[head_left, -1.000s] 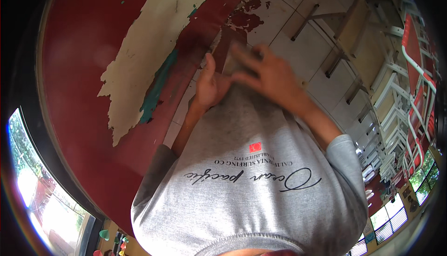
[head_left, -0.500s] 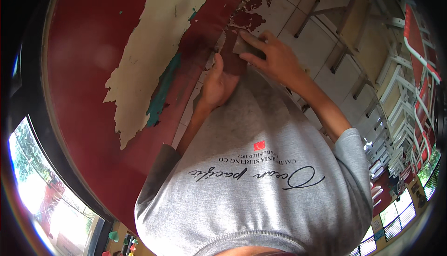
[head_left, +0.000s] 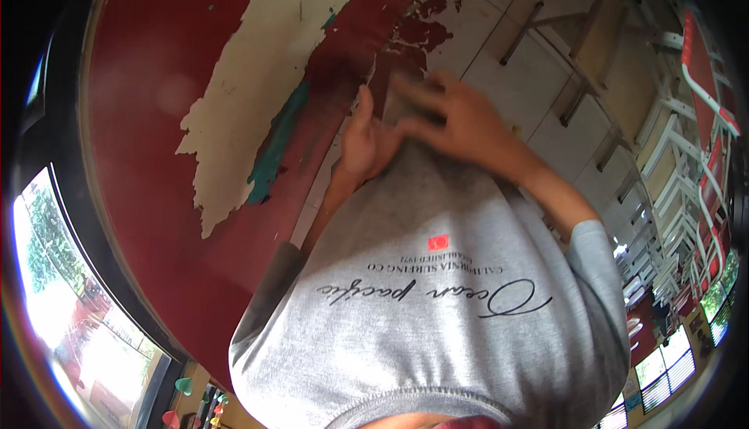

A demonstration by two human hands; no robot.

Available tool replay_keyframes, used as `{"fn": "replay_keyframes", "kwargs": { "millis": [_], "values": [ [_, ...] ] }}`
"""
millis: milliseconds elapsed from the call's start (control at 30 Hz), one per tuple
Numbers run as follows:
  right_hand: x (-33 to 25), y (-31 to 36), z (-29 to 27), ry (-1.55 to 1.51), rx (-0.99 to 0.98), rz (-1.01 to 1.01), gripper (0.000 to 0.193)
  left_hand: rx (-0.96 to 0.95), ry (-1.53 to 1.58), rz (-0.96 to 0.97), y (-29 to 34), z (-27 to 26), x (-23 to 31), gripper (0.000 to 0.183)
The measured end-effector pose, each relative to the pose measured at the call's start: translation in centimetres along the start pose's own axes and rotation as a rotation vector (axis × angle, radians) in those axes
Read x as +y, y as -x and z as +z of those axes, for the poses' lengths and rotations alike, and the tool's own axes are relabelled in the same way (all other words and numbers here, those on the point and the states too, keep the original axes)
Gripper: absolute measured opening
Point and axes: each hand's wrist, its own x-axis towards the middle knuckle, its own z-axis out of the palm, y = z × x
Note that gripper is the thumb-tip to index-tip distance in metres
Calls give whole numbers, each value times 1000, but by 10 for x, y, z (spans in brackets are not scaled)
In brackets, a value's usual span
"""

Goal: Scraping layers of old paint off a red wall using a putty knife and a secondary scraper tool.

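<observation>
My left hand has its thumb raised beside a dark reddish-brown strip, with its other fingers mostly hidden behind the strip. Close by on the right, my right hand is smeared by motion, pinching a flat grey-brown piece between thumb and fingers. That piece lies against or just over the strip; its exact kind is unclear. Left of both hands spreads a large red surface, its paint peeled off in a broad cream patch edged by a teal streak.
Dark red flakes lie scattered beyond my hands on the pale tiled floor. Wooden-topped furniture with metal legs stands at the right, alongside stacked red-and-white chairs. Bright windows show at lower left and lower right.
My right hand has drawn back slightly toward my body with the flat piece and is now blurred. The left hand stays nearly in place. The view has shifted slightly.
</observation>
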Motion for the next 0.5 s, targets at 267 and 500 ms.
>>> {"fn": "replay_keyframes", "kwargs": {
  "millis": [267, 500],
  "values": [
    [-2, 8, 0, -4, -78, 86, 55, 6, -43, 25, 6, 3, 0, 64],
    [-16, 22, 8, 3, 13, 21, 56, -1, 27, -28, 12, 5, 4, 62]
  ]
}}
